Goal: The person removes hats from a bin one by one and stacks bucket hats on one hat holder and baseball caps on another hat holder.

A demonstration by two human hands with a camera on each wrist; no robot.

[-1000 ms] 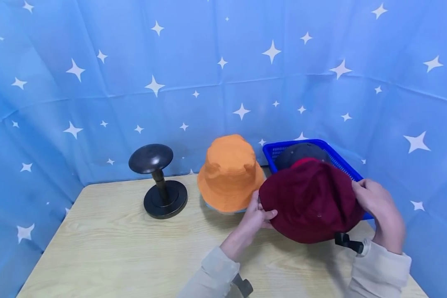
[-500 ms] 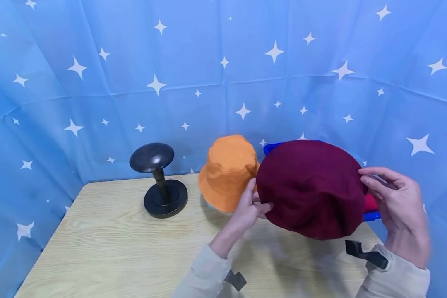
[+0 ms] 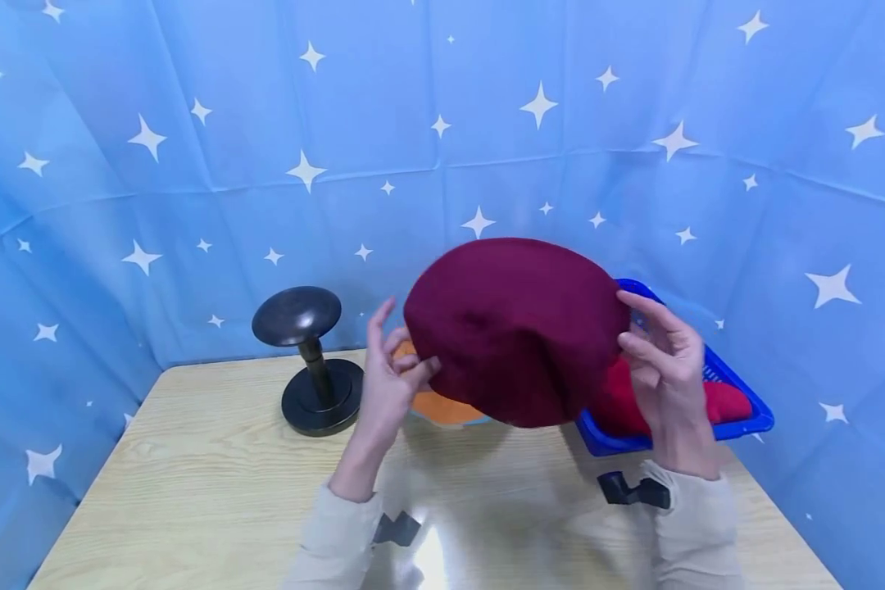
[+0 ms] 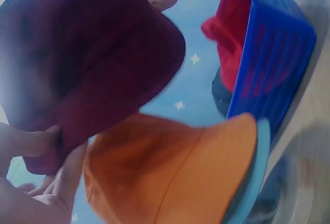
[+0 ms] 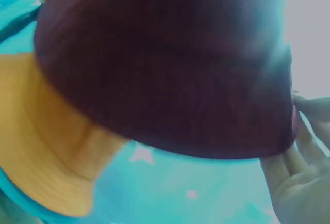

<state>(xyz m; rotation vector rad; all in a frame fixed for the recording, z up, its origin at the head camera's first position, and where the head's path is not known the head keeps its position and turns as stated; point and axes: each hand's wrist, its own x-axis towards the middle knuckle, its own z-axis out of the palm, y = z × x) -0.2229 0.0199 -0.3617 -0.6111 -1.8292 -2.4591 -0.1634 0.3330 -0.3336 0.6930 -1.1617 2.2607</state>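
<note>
Between both hands hangs a maroon bucket hat (image 3: 516, 328), raised in front of the orange bucket hat (image 3: 442, 407) in the head view. The left hand (image 3: 387, 377) pinches its brim on the left between thumb and fingers, with the index finger lifted away. On the opposite side, the right hand (image 3: 664, 360) pinches the brim with thumb and fingertips. From the left wrist, the orange hat (image 4: 154, 167) shows a light blue edge under its brim, below the maroon hat (image 4: 93, 53). In the right wrist view the maroon hat (image 5: 170, 74) covers most of the frame.
A black hat stand (image 3: 317, 360) with a domed top stands on the wooden table (image 3: 192, 492) at left. A blue basket (image 3: 752, 422) at right holds red hats (image 3: 726, 401); the left wrist view also shows something dark (image 4: 220, 97) beside it. A starry blue curtain (image 3: 383, 98) hangs behind.
The maroon hat has been lifted away from over the basket and carried left, across the orange hat. Both hands moved left with it, and more of the basket's red contents show.
</note>
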